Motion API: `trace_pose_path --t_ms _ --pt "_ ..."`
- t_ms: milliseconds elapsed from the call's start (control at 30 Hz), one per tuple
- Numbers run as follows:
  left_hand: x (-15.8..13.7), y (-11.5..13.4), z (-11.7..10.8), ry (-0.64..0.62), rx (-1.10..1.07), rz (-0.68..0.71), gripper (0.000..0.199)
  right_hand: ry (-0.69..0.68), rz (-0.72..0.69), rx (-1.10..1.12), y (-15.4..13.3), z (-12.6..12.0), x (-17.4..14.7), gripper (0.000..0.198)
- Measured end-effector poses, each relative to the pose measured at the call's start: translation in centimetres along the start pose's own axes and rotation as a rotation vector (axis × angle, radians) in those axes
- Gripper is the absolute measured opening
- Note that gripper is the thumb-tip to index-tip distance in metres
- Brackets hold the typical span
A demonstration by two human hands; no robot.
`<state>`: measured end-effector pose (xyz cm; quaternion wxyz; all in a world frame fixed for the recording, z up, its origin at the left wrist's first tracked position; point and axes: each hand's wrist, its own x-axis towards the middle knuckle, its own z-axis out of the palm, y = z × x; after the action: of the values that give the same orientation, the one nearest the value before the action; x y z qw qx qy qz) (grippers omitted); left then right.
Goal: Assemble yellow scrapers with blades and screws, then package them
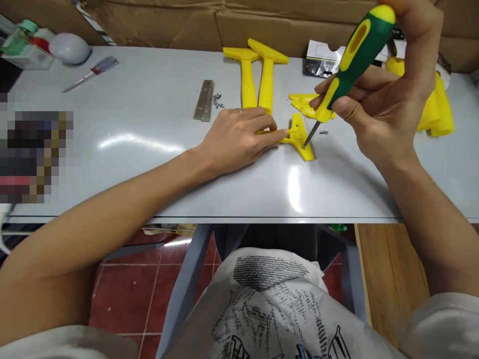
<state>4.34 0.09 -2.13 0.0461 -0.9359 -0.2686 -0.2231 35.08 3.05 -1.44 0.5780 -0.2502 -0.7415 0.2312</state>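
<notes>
Steadying a yellow T-shaped piece (298, 130) on the white table (149, 99), my left hand (239, 134) lies palm down, its fingers closed over the stem; the grip beneath the palm is hidden. The piece sits just right of centre, its broad head turned towards my right hand (389, 107). That hand's thumb and fingers are clamped around the lower handle of a green-and-yellow screwdriver (355, 65), whose metal tip meets the head near its closer end. A small screw seems to be under the tip, though it is too small to be sure.

Looking from afar through the head camera, I judge this to be screw driving. The shaft appears slanted, its handle leaning right; the viewing angle may exaggerate that. To do it well, I would bring the shaft in line with the hole, press down firmly and turn slowly, so the tip neither slips nor damages the plastic. My left fingertips should keep the head from twisting, clear of the blade's path.

A few loose screws (324, 132) lie right of the head, easily knocked by a sleeve. Beyond my left hand are two yellow T-shaped handles (266, 82); left of them, metal strips (204, 102).
</notes>
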Motion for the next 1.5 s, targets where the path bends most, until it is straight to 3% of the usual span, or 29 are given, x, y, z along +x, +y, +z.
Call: trace_pose_path --t_ms 133,233,400,533,667,833,933,1000,1033,1133,1167,1267,1333,1400,1500 --pt "0.1 0.0 -0.1 -0.012 0.018 0.002 0.041 -0.138 -0.082 0.008 0.1 -1.3 0.6 0.105" --pt "0.1 0.0 -0.2 -0.035 0.028 0.01 0.042 -0.224 -0.109 0.041 1.1 -2.1 1.2 0.116" --pt "0.3 -0.2 -0.1 -0.045 0.005 -0.018 0.041 -0.122 0.051 0.003 1.2 -2.1 0.7 0.123" --pt "0.3 0.2 -0.2 -0.051 0.049 -0.009 0.041 0.038 -0.096 -0.085 1.8 -1.2 0.0 0.138" --pt "0.0 1.7 -0.1 -0.016 0.124 -0.005 0.041 0.222 -0.152 -0.218 0.6 0.0 -0.3 0.114" --pt "-0.6 3.7 0.2 0.016 0.137 -0.044 0.042 0.284 -0.072 -0.457 -3.2 0.5 -1.0 0.084" --pt "-0.4 3.9 0.1 0.014 0.179 -0.015 0.042 0.244 -0.024 -0.484 -4.8 1.0 -1.4 0.08" --pt "-0.2 3.6 -0.2 -0.006 0.214 0.007 0.041 0.196 0.019 -0.46 -4.9 1.6 -1.4 0.067" --pt "-0.1 3.3 -0.3 -0.013 0.222 0.017 0.04 0.203 -0.005 -0.436 -4.5 1.9 -1.2 0.06" --pt "0.0 2.1 -0.4 -0.044 0.188 0.039 0.041 0.443 -0.307 -0.262 -2.2 2.3 -0.4 0.062" --pt "0.0 1.7 -0.4 -0.051 0.165 0.049 0.042 0.448 -0.358 -0.202 -1.4 2.0 -0.2 0.061" --pt "-0.1 0.7 -0.4 -0.048 0.102 0.051 0.041 0.217 -0.28 -0.173 0.1 0.7 -0.2 0.061" --pt "-0.1 0.5 -0.5 -0.025 0.064 0.033 0.042 0.1 -0.15 -0.192 0.1 0.3 -0.7 0.078" --pt "-0.1 0.5 -0.5 -0.009 0.034 0.017 0.043 0.09 -0.058 -0.138 -0.3 0.5 -1.0 0.092" --pt "-0.1 0.6 -0.6 -0.009 0.017 0.015 0.045 0.034 -0.076 -0.043 -0.9 1.3 -1.1 0.091"
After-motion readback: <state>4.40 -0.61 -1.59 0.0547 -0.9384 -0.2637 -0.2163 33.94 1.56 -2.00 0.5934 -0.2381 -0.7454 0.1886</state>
